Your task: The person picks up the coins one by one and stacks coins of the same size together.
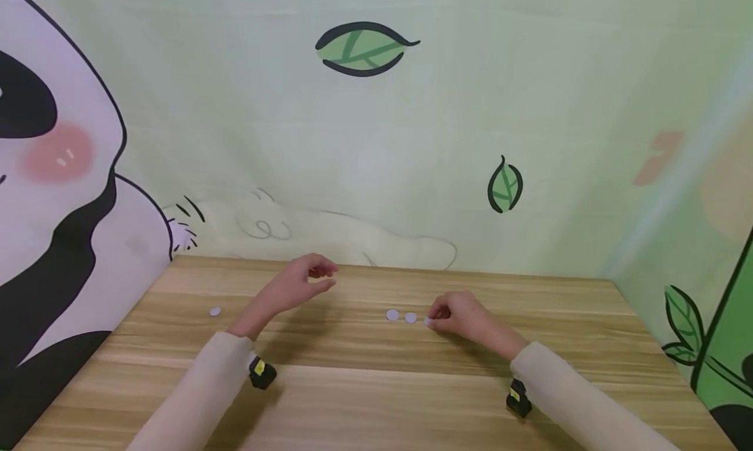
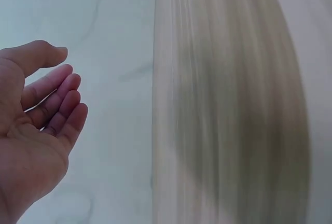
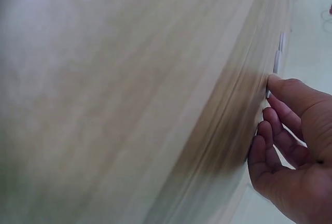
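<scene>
My left hand (image 1: 297, 284) hovers over the far left-middle of the table with its fingers loosely bent and nothing in them. In the left wrist view the palm and fingertips of that hand (image 2: 44, 110) face the camera. My right hand (image 1: 465, 317) is low at the tabletop right of centre, pinching a small pale round disc (image 1: 428, 321) between thumb and finger. The thumb covers part of this disc in the right wrist view. Just left of it lie two more flat discs, the nearer one (image 1: 410, 317) and another (image 1: 392, 315), in a row.
A lone pale disc (image 1: 215, 312) lies toward the left side of the wooden table (image 1: 353, 399). Behind the table's far edge hangs a printed backdrop (image 1: 265, 111) with a panda and leaves. Black wrist cameras sit at both sleeves.
</scene>
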Demonstrator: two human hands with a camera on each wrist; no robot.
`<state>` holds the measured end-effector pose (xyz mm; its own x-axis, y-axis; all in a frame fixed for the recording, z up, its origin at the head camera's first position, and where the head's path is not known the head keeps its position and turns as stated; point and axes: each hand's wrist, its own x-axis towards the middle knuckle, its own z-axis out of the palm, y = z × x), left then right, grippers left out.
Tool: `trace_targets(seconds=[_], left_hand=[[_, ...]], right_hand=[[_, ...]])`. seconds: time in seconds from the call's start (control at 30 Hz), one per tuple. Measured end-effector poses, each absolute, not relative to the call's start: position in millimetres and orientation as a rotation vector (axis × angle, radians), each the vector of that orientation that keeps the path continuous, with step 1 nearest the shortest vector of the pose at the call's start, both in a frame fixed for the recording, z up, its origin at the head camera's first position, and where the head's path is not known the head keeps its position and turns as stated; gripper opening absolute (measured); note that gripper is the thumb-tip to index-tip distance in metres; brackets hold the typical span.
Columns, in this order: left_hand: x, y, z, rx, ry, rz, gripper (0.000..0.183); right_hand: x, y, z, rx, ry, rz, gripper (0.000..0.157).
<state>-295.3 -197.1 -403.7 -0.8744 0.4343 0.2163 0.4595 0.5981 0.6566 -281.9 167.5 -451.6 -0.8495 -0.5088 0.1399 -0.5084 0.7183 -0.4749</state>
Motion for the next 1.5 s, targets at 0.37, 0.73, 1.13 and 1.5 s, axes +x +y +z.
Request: trace_targets(seconds=[0.37, 0.73, 1.13, 1.5], left_hand=[[-271, -296, -410, -0.496, -2.815, -1.063, 0.025], [-260, -355, -424, -0.335, -2.887, -0.925, 0.026], [-262, -383, -433, -0.332, -2.901, -0.879, 0.028], [-261, -396, -440, -0.287, -2.992, -0.86, 0.038]], right_hand=[[-282, 171, -458, -0.842, 2.876, -0.95, 0.01], [-276, 168, -464, -0.838, 2.825, -1.101, 0.009], [-275, 169, -463, -0.787, 2.839, -1.107, 0.011], [-277, 172, -464, -0.7, 2.84, -1.088, 0.01]])
